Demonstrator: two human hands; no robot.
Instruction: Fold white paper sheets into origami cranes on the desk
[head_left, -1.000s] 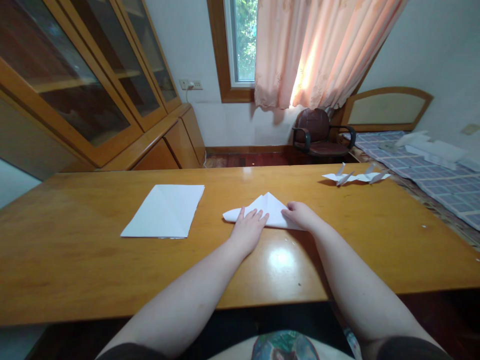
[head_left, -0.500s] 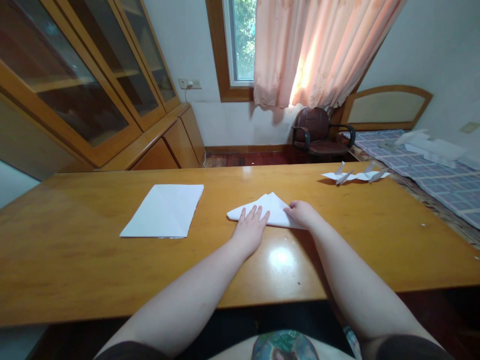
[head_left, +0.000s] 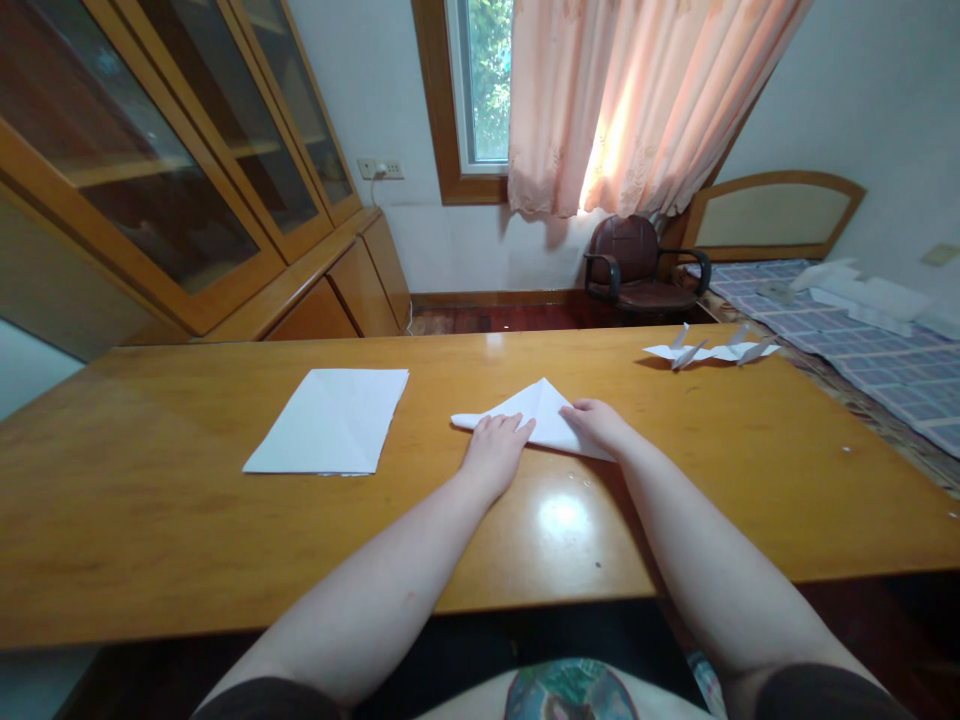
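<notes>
A white sheet of folded paper [head_left: 546, 412] lies on the desk in front of me, shaped as a triangle with its peak pointing away. On its left part rests my left hand [head_left: 495, 452], palm down, fingers slightly bent and pressing on the paper. A narrow tip of the paper sticks out past those fingers to the left. My right hand [head_left: 600, 424] grips the right slope of the triangle, thumb and fingers closed at its edge. The lower right corner is partly hidden under that hand.
On the wooden desk [head_left: 172, 540], a stack of white paper [head_left: 330, 420] lies to the left. Folded paper cranes [head_left: 709, 352] stand at the far right edge. Beyond are a brown armchair [head_left: 637, 265], a bed [head_left: 840, 310] and a glass-fronted cabinet [head_left: 225, 240].
My left fingers have drawn in and bent over the paper. The paper's left part has become a narrower tip, and its peak looks sharper. My right hand has shifted slightly left.
</notes>
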